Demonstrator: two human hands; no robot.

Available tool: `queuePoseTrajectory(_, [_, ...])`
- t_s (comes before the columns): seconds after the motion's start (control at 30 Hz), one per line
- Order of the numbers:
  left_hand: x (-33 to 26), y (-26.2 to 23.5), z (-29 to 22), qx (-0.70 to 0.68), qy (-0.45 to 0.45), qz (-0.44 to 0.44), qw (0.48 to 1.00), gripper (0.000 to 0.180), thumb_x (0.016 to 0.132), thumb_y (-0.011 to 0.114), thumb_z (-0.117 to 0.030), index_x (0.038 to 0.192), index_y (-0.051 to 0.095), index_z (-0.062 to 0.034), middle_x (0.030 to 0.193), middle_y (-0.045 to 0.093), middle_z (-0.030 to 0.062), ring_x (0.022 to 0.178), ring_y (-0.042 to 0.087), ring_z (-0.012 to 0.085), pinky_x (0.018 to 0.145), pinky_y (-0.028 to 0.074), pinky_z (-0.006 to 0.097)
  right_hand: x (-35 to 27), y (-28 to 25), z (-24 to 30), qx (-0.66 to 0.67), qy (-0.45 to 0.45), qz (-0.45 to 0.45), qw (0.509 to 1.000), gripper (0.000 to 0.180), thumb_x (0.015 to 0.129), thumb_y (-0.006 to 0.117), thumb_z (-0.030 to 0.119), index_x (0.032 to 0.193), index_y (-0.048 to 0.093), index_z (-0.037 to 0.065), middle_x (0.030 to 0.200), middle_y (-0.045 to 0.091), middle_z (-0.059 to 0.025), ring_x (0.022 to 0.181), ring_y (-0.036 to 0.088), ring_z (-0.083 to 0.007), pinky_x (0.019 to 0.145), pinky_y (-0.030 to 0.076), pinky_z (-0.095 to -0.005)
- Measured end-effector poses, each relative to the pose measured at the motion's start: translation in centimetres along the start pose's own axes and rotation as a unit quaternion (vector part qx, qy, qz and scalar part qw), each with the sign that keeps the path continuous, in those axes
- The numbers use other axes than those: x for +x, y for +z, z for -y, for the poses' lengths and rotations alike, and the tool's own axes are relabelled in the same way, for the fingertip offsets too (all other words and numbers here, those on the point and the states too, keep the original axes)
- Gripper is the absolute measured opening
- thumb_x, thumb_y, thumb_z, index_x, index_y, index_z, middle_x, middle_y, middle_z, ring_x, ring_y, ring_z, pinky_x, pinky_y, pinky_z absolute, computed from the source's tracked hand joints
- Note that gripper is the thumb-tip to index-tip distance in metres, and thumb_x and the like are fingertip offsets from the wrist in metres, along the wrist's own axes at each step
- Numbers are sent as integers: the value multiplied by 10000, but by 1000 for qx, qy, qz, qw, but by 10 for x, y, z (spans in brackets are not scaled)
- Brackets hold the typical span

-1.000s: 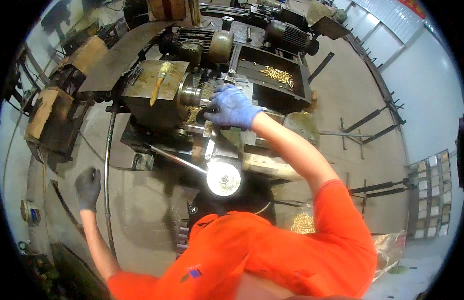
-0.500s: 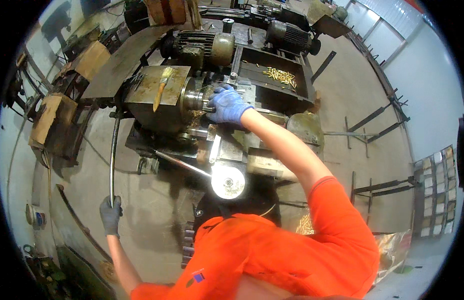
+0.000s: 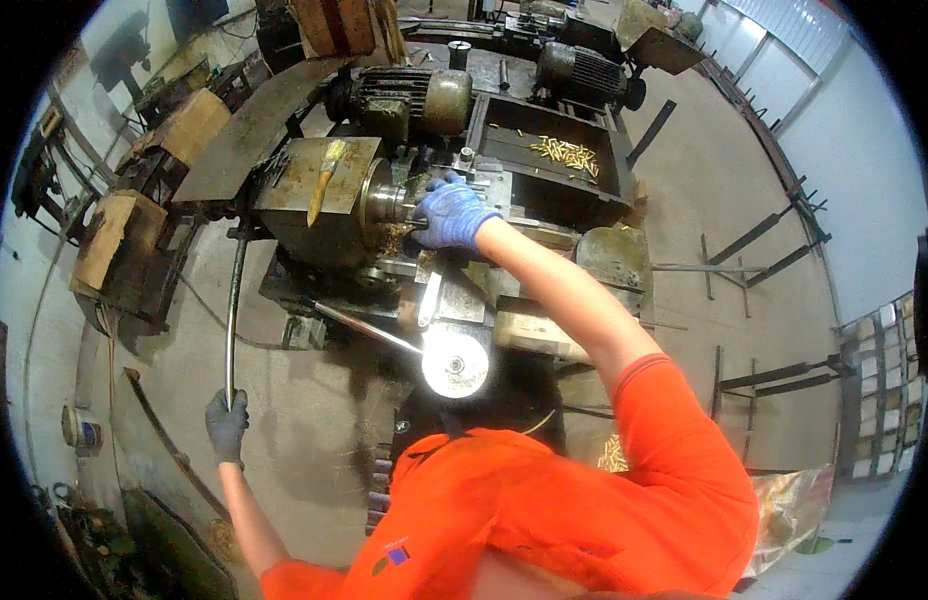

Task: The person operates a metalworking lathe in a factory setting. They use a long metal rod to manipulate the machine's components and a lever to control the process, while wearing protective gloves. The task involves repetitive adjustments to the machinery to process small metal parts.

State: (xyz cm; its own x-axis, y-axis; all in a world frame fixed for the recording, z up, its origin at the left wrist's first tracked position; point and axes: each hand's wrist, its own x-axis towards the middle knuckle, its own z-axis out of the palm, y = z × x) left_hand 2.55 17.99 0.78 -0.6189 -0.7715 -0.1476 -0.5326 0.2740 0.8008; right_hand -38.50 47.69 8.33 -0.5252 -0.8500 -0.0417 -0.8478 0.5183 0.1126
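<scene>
My left hand (image 3: 227, 428), in a dark grey glove, is closed around the lower end of a long metal lever (image 3: 234, 320). That lever runs up to the left side of a lathe's headstock (image 3: 309, 190). In a blue glove, my right hand (image 3: 454, 212) reaches over the machine, right beside the shiny spindle nose (image 3: 389, 203). Its fingers curl downward; whatever is in them is hidden behind the glove. A brush (image 3: 326, 184) with pale bristles lies on top of the headstock. Below my right hand are a wrench-like flat bar (image 3: 431, 298) and a round bright handwheel (image 3: 456, 364).
Behind the lathe, a dark metal tray (image 3: 519, 150) holds many small brass-coloured parts (image 3: 566, 156). Two electric motors (image 3: 414, 100) stand at the back. A second slanting rod (image 3: 369, 328) juts out near the handwheel. Metal racks (image 3: 774, 375) stand on the right.
The whole view has shifted slightly. My left hand still grips the lever, and my right hand stays beside the spindle with little visible movement.
</scene>
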Motion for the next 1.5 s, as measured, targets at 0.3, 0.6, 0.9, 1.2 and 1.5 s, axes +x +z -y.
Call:
queuePoseTrajectory(0.3, [-3, -3, -2, 11, -2, 3, 1000, 152, 817, 628, -188, 819, 578, -44, 580, 518, 20, 471, 494, 103, 427, 407, 267, -2, 11, 0, 3, -52, -102, 993, 461, 714, 561, 499, 1040, 652, 186, 910, 643, -99, 964, 565, -261, 967, 301, -452])
queuePoseTrajectory(0.6, [-3, -9, 24, 252, 31, -62, 965, 244, 774, 607, -243, 876, 614, -21, 668, 581, 168, 629, 582, 321, 590, 438, 411, 8, -18, 17, 28, 2, -16, 999, 528, 711, 528, 541, 675, 670, 34, 733, 640, -184, 736, 619, -321, 744, 431, -406])
queuePoseTrajectory(0.9, [163, -125, 121, 579, 266, -178, 750, 254, 776, 513, -106, 1016, 572, -49, 825, 614, 145, 805, 589, 332, 722, 454, 450, 15, -3, 23, 100, -27, -215, 971, 564, 718, 534, 570, 689, 653, 20, 740, 625, -191, 774, 592, -340, 778, 430, -394])
queuePoseTrajectory(1.2, [132, -62, 76, 464, 55, -326, 822, 124, 780, 539, -152, 862, 585, -71, 762, 622, 166, 682, 612, 344, 590, 474, 432, 9, -14, 26, 88, 55, -124, 987, 573, 715, 548, 573, 660, 655, 12, 681, 612, -213, 742, 598, -349, 744, 462, -412])
queuePoseTrajectory(1.5, [114, -54, 61, 432, 66, -335, 835, 168, 768, 565, -190, 872, 600, -64, 721, 611, 175, 671, 603, 341, 600, 470, 440, 1, -18, 27, 101, 56, -120, 986, 547, 711, 560, 566, 712, 672, 31, 720, 633, -178, 768, 605, -333, 800, 443, -403])
